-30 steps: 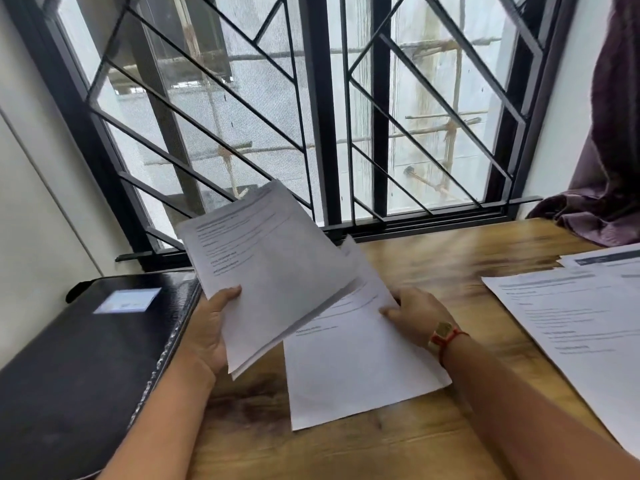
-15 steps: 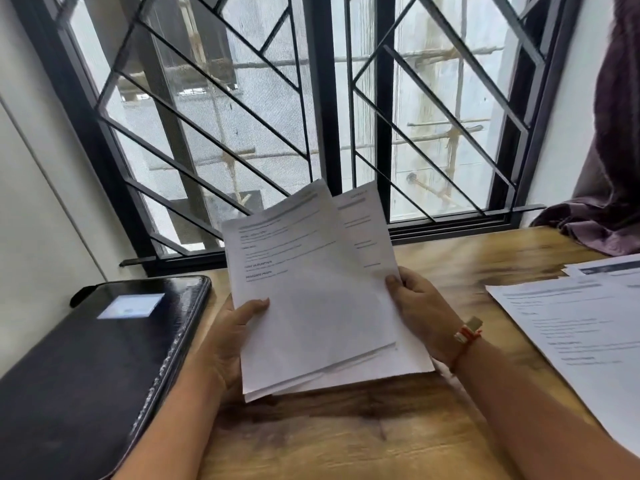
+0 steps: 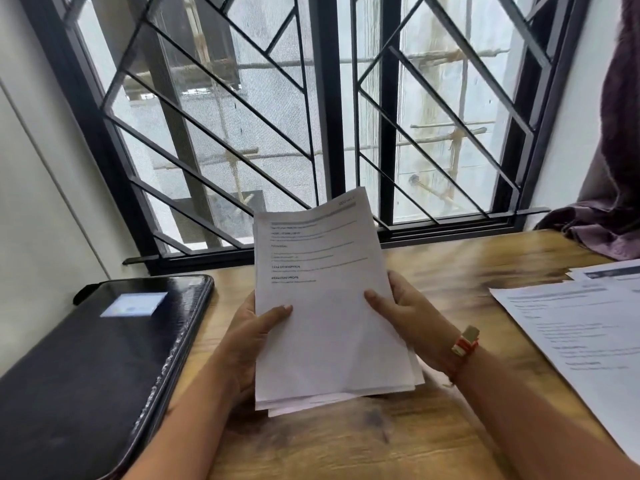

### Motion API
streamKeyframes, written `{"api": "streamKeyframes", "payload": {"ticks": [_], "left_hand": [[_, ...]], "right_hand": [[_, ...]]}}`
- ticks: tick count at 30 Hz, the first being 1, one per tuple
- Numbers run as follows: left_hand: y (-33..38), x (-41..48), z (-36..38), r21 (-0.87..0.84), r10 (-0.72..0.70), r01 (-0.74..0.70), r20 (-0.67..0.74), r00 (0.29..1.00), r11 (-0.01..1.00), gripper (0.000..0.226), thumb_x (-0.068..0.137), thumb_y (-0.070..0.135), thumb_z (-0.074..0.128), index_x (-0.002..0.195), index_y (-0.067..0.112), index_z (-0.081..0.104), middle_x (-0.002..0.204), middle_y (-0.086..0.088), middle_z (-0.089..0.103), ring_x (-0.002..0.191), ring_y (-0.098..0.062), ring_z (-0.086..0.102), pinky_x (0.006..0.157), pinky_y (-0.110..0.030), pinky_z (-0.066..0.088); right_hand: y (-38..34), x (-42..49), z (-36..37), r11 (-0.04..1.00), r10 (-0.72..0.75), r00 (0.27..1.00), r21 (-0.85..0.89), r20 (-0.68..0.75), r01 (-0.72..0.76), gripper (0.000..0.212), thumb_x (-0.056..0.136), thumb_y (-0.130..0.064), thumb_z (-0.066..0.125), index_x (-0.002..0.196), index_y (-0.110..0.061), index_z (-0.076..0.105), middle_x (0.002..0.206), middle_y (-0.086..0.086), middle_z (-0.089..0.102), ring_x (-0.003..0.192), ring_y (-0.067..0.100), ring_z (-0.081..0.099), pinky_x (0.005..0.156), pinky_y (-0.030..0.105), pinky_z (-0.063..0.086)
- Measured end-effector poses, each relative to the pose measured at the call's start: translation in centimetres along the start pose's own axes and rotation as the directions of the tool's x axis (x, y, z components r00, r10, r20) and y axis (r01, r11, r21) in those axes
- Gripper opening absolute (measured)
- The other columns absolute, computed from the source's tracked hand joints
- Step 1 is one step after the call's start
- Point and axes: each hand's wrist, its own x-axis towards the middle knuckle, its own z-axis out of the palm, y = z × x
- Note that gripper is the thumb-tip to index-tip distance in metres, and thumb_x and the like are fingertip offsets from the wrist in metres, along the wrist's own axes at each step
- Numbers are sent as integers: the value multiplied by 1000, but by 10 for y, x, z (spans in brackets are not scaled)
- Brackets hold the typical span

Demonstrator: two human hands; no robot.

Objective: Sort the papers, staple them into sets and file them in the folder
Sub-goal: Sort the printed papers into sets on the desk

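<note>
Home desk: wooden table [image 3: 450, 265] by a barred window [image 3: 325, 116]

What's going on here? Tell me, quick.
A person holds a stack of papers upright over the table, left hand on its left edge, right hand on its right. The bottom edges are not yet flush. A black folder lies shut to the left; more sheets lie to the right. No stapler shows.

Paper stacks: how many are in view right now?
2. One stack held between the left hand and right hand over the table; one overlapping spread lying at the table's right edge. Sheets beneath may be hidden.
</note>
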Motion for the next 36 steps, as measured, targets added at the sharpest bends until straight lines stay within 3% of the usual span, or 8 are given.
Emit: {"api": "streamKeyframes", "payload": {"ticks": [4,8,15,18,20,26,31,36], "left_hand": [[0,0,4,-48,70,-70,-12,997,996,57,72,1,76,125,16,59,118,-21,70,95,-39,70,78,-52,59],[4,-1,8,-26,90,-89,30,996,996,50,82,8,76,129,13,59,123,-20,68,105,-37,68,87,-51,59],[8,-4,9,-16,138,-137,115,984,990,36,92,2,59,126,12,64,125,-19,68,111,-32,67,84,-39,58],[6,-3,8,-15,151,-150,123,981,989,33,88,1,61,113,20,72,123,-16,69,111,-30,67,86,-36,58],[3,-2,8,7,142,-143,109,984,990,33,88,3,66,117,18,70,124,-16,69,113,-31,67,90,-40,57],[-4,-2,11,88,149,-158,94,984,984,36,91,8,67,126,15,62,124,-15,69,112,-31,67,93,-45,55],[-2,-3,12,115,163,-174,98,982,978,38,93,15,60,131,13,58,124,-13,70,113,-30,67,94,-45,55],[-9,1,10,109,115,-120,54,992,987,39,92,18,59,130,8,58,123,-16,70,114,-35,66,90,-44,56]], "right_hand": [[6,3,-1,997,-47,997,-58,-68,43,32,98,-6,56,129,-17,50,119,11,69,103,30,70,87,50,58],[1,4,0,975,-207,963,-121,-175,187,30,98,0,54,123,-15,54,112,5,71,102,26,69,86,38,59],[-14,-2,1,923,-385,896,-113,-221,369,30,97,-3,55,124,-17,52,112,2,72,99,19,71,81,33,59],[-15,-2,0,901,-401,891,-269,-215,340,33,92,-26,63,122,-20,50,110,1,71,94,19,71,76,41,61],[-11,0,-3,882,-411,883,-345,-229,321,32,92,-36,64,119,-23,51,108,0,70,93,19,70,76,47,60],[4,7,-5,812,-446,862,-515,-242,275,13,100,-17,55,113,-16,56,95,-6,69,83,10,67,73,48,57],[2,6,-4,772,-505,818,-568,-275,286,10,99,-13,55,109,-10,58,90,-7,68,77,4,65,65,30,54],[7,7,-3,751,-464,852,-617,-242,234,21,101,-28,49,105,-10,57,85,0,68,72,13,63,64,51,52]]}}
